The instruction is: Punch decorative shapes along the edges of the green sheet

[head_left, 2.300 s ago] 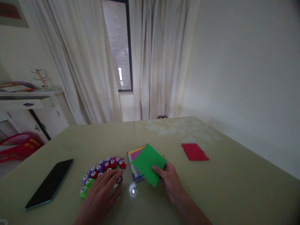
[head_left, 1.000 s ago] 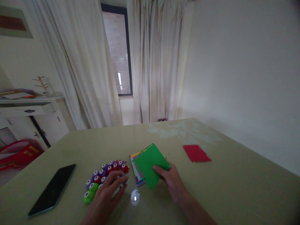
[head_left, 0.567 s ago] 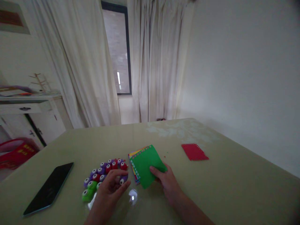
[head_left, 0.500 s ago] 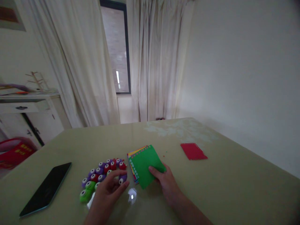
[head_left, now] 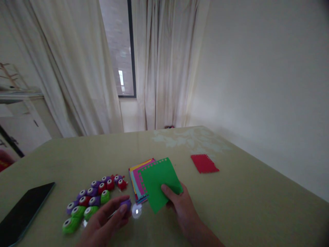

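The left hand pinches a small purple toy between its thumb and fingers. The right hand grips a green paper, with the thumb on top and the other fingers tucked under it. The green paper sticks out from the right hand toward the left and away from the person. Little holes run along its far edge and its left edge, and pink shows through the ones on the left.

Past the two hands, partly behind the green paper, is a pile of colored papers, with yellow, pink and blue showing. I cannot tell if the green paper touches the pile. A red paper lies flat beyond the right hand and off to its right, with small holes on its far edge.

Beyond the left hand and to its left sits a bunch of toys with big round eyes, in purple, red and green. Farther left of that hand, a black tablet lies on the desk. A round shiny spot is just right of the left hand.
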Demonstrator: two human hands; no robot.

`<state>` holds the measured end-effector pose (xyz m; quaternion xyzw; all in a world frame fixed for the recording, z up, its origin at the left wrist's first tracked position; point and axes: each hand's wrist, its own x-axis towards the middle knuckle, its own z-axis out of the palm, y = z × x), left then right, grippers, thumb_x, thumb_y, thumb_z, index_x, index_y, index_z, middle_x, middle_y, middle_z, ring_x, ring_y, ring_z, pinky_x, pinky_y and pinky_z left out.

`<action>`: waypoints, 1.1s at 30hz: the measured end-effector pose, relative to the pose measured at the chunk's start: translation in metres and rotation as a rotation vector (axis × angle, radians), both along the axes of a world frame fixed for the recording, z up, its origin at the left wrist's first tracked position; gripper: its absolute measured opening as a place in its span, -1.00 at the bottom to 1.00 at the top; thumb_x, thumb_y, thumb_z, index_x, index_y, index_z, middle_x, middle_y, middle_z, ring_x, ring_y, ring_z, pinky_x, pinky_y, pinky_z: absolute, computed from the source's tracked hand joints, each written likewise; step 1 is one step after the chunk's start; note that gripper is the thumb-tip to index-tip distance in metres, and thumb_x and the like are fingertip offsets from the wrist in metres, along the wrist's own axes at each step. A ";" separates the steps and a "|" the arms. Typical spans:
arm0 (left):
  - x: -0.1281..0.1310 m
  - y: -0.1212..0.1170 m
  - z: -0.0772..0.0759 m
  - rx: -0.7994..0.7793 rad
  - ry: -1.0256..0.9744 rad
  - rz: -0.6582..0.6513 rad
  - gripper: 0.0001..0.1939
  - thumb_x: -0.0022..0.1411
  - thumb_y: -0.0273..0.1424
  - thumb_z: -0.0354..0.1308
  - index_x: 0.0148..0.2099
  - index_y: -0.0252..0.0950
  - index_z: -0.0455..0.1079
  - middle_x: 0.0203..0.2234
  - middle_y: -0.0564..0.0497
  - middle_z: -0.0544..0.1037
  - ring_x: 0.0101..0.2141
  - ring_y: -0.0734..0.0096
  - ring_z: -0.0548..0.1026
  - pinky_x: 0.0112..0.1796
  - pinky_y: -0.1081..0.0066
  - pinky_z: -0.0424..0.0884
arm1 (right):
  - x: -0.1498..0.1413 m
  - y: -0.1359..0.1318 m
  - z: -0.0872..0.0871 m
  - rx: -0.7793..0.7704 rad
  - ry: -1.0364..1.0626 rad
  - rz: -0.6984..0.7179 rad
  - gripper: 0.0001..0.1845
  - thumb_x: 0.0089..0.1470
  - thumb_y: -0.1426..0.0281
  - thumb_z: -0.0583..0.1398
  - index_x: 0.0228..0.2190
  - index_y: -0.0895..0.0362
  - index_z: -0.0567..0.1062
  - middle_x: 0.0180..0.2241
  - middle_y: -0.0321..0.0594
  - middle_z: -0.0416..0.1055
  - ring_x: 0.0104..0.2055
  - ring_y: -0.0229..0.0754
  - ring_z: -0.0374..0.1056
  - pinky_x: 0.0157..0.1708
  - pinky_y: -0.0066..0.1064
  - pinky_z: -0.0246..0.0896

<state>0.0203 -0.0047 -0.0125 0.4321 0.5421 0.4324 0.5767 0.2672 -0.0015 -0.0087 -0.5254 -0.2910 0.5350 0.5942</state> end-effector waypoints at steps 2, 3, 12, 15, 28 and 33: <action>0.001 -0.002 0.001 0.036 0.061 -0.035 -0.34 -0.12 0.27 0.40 -0.11 -0.05 0.68 -0.12 -0.06 0.75 -0.10 -0.05 0.69 -0.09 0.14 0.63 | 0.000 0.000 -0.002 -0.015 -0.015 -0.013 -0.31 -0.26 0.06 0.55 -0.14 0.16 0.56 -0.32 -0.15 0.61 -0.41 -0.15 0.45 -0.49 -0.42 0.30; 0.002 -0.003 0.002 0.077 0.124 -0.063 -0.39 -0.07 0.26 0.38 -0.12 -0.04 0.69 -0.14 -0.04 0.75 -0.12 -0.05 0.69 -0.10 0.14 0.63 | 0.000 0.000 -0.004 -0.024 -0.031 -0.014 -0.32 -0.25 0.05 0.54 -0.15 0.16 0.56 -0.33 -0.14 0.61 -0.42 -0.15 0.45 -0.50 -0.42 0.29; -0.003 -0.014 -0.007 0.370 0.627 -0.290 -0.68 0.32 -0.06 0.23 -0.08 -0.15 0.63 -0.22 -0.06 0.70 -0.21 0.08 0.63 -0.16 0.21 0.54 | 0.003 -0.001 -0.003 0.050 -0.258 0.155 -0.37 -0.15 0.20 0.51 -0.03 0.13 0.56 -0.24 -0.13 0.62 -0.30 -0.04 0.52 -0.44 -0.34 0.38; -0.001 -0.016 -0.004 0.408 0.748 -0.322 -0.71 0.33 -0.09 0.23 -0.13 -0.18 0.58 -0.26 -0.06 0.66 -0.24 0.12 0.59 -0.19 0.21 0.50 | 0.005 0.002 -0.001 0.133 -0.257 0.219 -0.52 -0.05 0.19 0.47 -0.13 0.14 0.58 -0.28 -0.16 0.62 -0.27 -0.05 0.52 -0.36 -0.33 0.42; 0.017 -0.029 -0.009 0.676 0.830 -0.475 -0.77 0.52 -0.26 0.01 -0.10 -0.16 0.48 -0.20 -0.02 0.58 -0.21 0.28 0.59 -0.15 0.35 0.51 | 0.002 0.007 -0.003 0.113 -0.224 0.180 -0.48 -0.07 0.10 0.48 -0.16 0.16 0.60 -0.21 -0.06 0.65 -0.21 0.00 0.55 -0.17 -0.21 0.48; 0.021 -0.032 -0.010 0.906 0.981 -0.534 -0.74 0.53 -0.20 0.02 -0.14 -0.20 0.45 -0.27 -0.01 0.58 -0.31 0.32 0.60 -0.29 0.42 0.49 | -0.001 0.004 0.000 0.128 -0.249 0.151 -0.50 -0.05 0.06 0.46 -0.21 0.18 0.62 -0.23 -0.06 0.66 -0.23 -0.02 0.54 -0.18 -0.23 0.46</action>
